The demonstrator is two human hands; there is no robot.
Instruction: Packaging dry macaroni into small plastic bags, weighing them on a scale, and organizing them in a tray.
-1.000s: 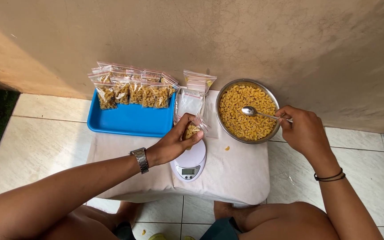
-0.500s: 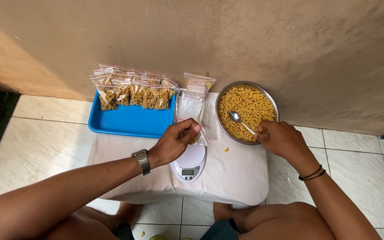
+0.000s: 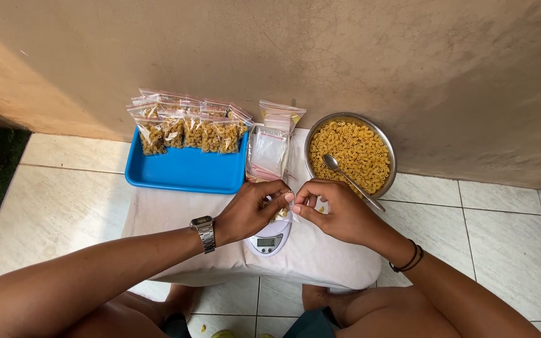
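Observation:
My left hand [image 3: 250, 209] and my right hand [image 3: 333, 209] meet over a small white digital scale [image 3: 269, 239], both pinching the top of a small clear bag of macaroni [image 3: 283, 211] between their fingertips. A metal spoon [image 3: 349, 179] lies free in the metal bowl of dry elbow macaroni [image 3: 352, 148], its handle resting over the rim near my right hand. The bag is mostly hidden by my fingers.
A blue tray [image 3: 186, 169] at the left holds several filled macaroni bags [image 3: 186, 125] along its far edge. A stack of empty clear bags [image 3: 269, 150] stands between tray and bowl. All rests on a white-covered low table [image 3: 170, 219] against a brown wall; tiled floor surrounds it.
My right hand let go of the spoon, leaving it in the bowl, and moved left to the bag. Both hands now pinch the bag top over the scale.

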